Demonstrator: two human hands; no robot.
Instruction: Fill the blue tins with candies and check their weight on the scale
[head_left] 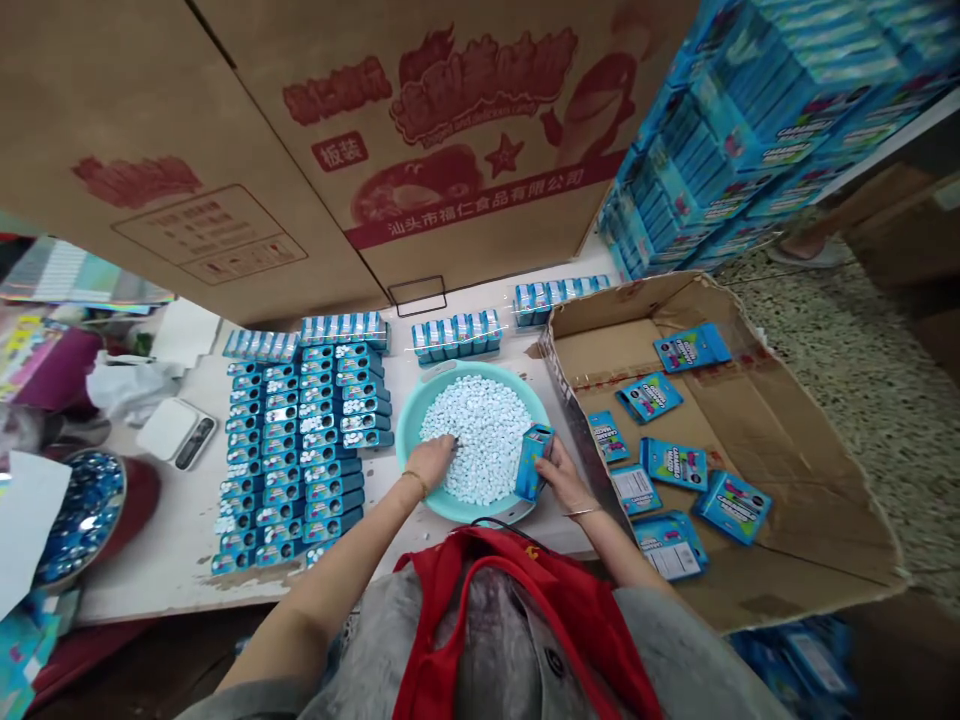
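A round mint-green basin [409,408] full of small pale candies [480,425] stands at the table's front, before my body. My left hand [433,461] reaches over its left side, fingers closed at the candies. A small dark bit shows at the fingertips, too little to name. In my right hand [561,474] is a blue candy box [531,462], held upright at the basin's right rim. To the left, rows of small blue dispensers [322,470] lie packed together, many with round openings and pale candies at their ends.
An open carton [810,500] at the right holds several printed blue boxes [675,463]. Behind the basin stand strips of blue dispensers [456,336] and a large printed carton [480,130]. Stacked blue packs [750,150] rise back right. A white scale [178,432] and a red bowl [139,500] sit left.
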